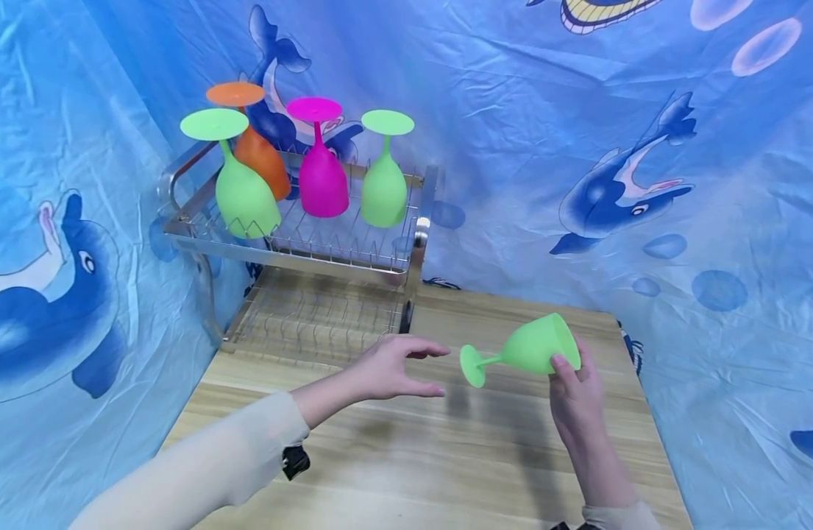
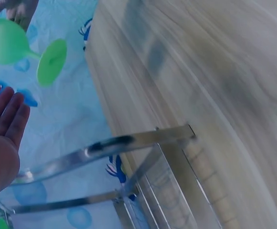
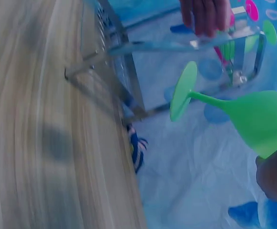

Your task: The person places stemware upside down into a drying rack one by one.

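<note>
My right hand (image 1: pixel 578 390) grips a green goblet (image 1: pixel 535 346) by its bowl, near the rim. The goblet lies sideways in the air over the table, its round foot pointing left. Just left of that foot is my left hand (image 1: pixel 399 368), thumb and fingers spread apart and touching nothing. In the left wrist view the left palm (image 2: pixel 2 152) faces the goblet's foot (image 2: pixel 52 62) across a gap. The right wrist view has the goblet's stem (image 3: pixel 210 100) in full, while the bowl is partly cut off by the frame edge.
A two-tier metal dish rack (image 1: pixel 300 258) stands at the back left. Upside down on its top tier are two green goblets (image 1: pixel 247 199) (image 1: pixel 384 191), an orange goblet (image 1: pixel 263 158) and a magenta goblet (image 1: pixel 323 184). Blue dolphin-print sheeting (image 1: pixel 499 147) surrounds the wooden table (image 1: pixel 380 471).
</note>
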Motion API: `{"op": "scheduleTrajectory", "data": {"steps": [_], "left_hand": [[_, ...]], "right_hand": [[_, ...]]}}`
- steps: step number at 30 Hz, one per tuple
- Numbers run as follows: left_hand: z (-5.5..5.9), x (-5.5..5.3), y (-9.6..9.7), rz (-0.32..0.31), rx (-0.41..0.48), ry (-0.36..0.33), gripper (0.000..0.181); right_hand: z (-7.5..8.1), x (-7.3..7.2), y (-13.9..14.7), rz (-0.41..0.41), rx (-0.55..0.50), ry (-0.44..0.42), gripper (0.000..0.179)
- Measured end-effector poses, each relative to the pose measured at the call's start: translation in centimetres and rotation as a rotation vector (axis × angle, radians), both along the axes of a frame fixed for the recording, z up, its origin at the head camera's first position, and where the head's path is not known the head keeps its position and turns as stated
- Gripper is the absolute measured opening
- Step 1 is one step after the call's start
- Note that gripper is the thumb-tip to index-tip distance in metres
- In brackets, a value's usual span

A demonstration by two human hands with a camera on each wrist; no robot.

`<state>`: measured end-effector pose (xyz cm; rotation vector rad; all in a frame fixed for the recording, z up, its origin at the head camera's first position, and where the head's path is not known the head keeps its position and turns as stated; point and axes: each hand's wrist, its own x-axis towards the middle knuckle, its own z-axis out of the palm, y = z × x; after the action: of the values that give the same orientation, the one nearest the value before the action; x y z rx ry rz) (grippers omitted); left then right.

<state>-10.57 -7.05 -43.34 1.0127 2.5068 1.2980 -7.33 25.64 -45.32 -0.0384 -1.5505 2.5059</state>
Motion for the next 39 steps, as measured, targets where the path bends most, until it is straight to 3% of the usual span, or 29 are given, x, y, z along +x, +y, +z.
{"op": "scheduleTrajectory", "data": {"steps": [7, 13, 18, 29, 34, 39], "left_hand": [[0.2, -0.7, 2.3, -0.001, 0.054, 0.025, 0.057], [0.0, -1.6, 3.2, -0.012, 0.077, 0.036, 0.054], [-0.3, -2.4, 2.9, -0.032, 0.136, -0.07, 0.05], [0.6, -3.8, 2.7, -0.081, 0.138, -0.292, 0.037], [0.9, -4.3, 2.7, -0.107, 0.124, -0.337, 0.031], [1.2, -4.5, 2.7, -0.111, 0.083, -0.323, 0.025]], "right_hand": [[-0.4, 0.5, -1.6, 0.098, -0.052, 0.058, 0.039], [-0.4, 0.7, -2.9, 0.158, -0.086, 0.09, 0.044], [-0.5, 0.5, -3.8, 0.173, -0.12, 0.109, 0.043], [-0.3, 0.5, -5.4, 0.203, -0.165, 0.132, 0.044], [-0.2, 0.6, -5.6, 0.217, -0.153, 0.126, 0.051], [-0.2, 0.4, -5.8, 0.217, -0.162, 0.136, 0.051]]}}
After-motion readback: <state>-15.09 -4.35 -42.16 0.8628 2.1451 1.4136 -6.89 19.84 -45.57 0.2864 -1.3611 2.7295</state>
